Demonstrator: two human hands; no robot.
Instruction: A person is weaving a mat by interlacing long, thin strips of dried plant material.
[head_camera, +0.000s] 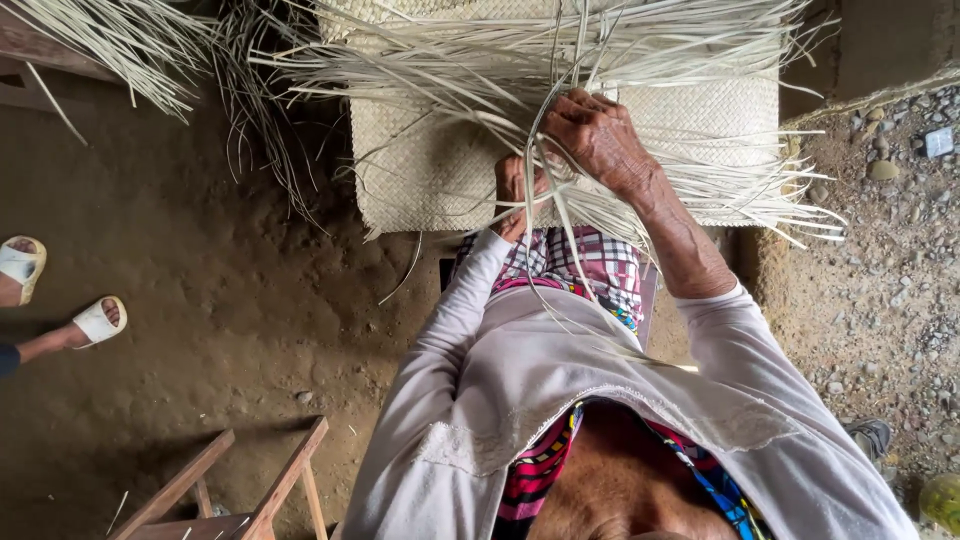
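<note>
A pale, flat woven mat of dried straw-coloured leaf strips is seen in the upper middle of the view, laid on the earth floor just in front of the person's knees, with a tight chequered weave across its finished part. From its near and right edges a sheaf of long, thin, unwoven pale leaf strips fans out loosely, some strips crossing over the mat and some curling toward the lap. The right hand is set on top of the strips above the mat's near edge, its fingers curled and closed around a small bunch of them. The left hand is held just below and beside it, partly hidden behind strips; its fingers appear to be pinching a few strips, though the grip cannot be made out fully. Long pale sleeves and a checked pink and white cloth over the lap are seen below the hands. The mat's left edge is bordered by bare brown packed earth, which lies open toward the left; the right edge is met by grey gravel. More loose strips hang at the upper left. Further out, another person's feet in white sandals are seen at the left edge, well apart, and a wooden frame stands at the bottom left.
</note>
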